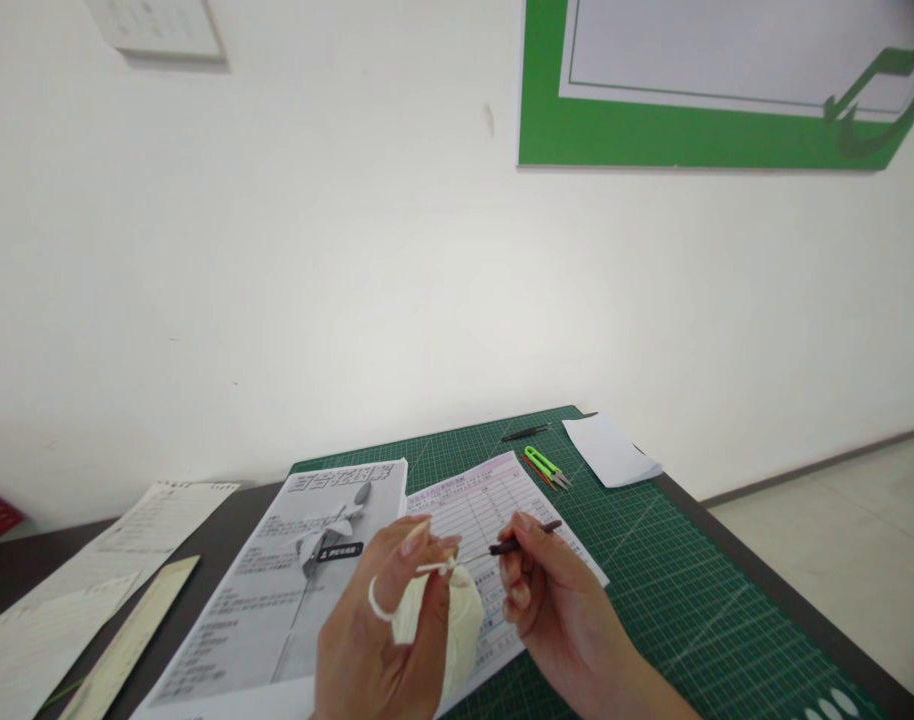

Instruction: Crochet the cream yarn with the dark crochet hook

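My left hand (374,625) pinches a small piece of white yarn (446,567) between thumb and fingers, with a loop of the strand around one finger. My right hand (558,590) grips the dark handle of a crochet hook (511,546) like a pen. The hook's thin metal shaft points left to the pinched yarn; whether its tip sits inside a loop is too small to tell. Behind and below my left hand is a cream ball of yarn (466,630), partly hidden by the fingers. It rests over the printed sheets.
A green cutting mat (674,590) covers much of the dark table. On it lie a printed chart (494,480), a pattern sheet (254,600), green thread snips (545,464), a black pen-like tool (524,433) and white paper (611,450). A pale ruler-like strip (138,640) lies left.
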Demonstrator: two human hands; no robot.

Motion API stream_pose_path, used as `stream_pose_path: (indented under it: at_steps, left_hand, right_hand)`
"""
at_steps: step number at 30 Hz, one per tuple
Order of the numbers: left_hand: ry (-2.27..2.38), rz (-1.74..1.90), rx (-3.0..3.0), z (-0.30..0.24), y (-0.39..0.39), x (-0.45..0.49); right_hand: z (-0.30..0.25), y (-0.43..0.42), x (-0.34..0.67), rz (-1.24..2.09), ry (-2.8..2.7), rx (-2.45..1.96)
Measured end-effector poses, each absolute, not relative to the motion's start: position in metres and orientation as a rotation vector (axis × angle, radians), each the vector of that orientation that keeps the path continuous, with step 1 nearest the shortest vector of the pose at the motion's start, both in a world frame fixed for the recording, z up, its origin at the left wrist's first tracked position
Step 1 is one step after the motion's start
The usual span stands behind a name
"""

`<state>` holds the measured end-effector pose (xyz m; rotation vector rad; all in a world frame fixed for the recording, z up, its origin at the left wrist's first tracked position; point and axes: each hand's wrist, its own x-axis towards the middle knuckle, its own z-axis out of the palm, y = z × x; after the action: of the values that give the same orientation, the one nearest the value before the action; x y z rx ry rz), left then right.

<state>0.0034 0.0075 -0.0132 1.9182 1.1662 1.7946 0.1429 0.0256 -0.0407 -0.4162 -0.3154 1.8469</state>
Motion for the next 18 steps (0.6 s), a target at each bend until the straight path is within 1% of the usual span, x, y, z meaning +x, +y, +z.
stream_pose_path:
  at_steps: [4, 9, 14, 18]
  left_hand:
    - [1.202, 1.788, 1.937, -0.013, 0.005, 0.004]
    - [1.203, 1.87, 2.022, -0.009, 0.004, 0.005]
    - [1.087, 1.859, 2.534, -0.006, 0.011, -0.004]
    - [0.955, 1.884, 2.681, -0.009, 0.015, -0.01]
  right_hand:
    - [-0.039, 0.025, 0.143, 1.856, -0.319, -0.415]
    - [-0.04, 0.023, 0.142, 1.871, -0.305, -0.412]
    - [-0.041, 0.023, 0.14, 1.858, -0.32, -0.419]
    - [-0.038, 0.022, 0.141, 1.8, -0.384, -0.428]
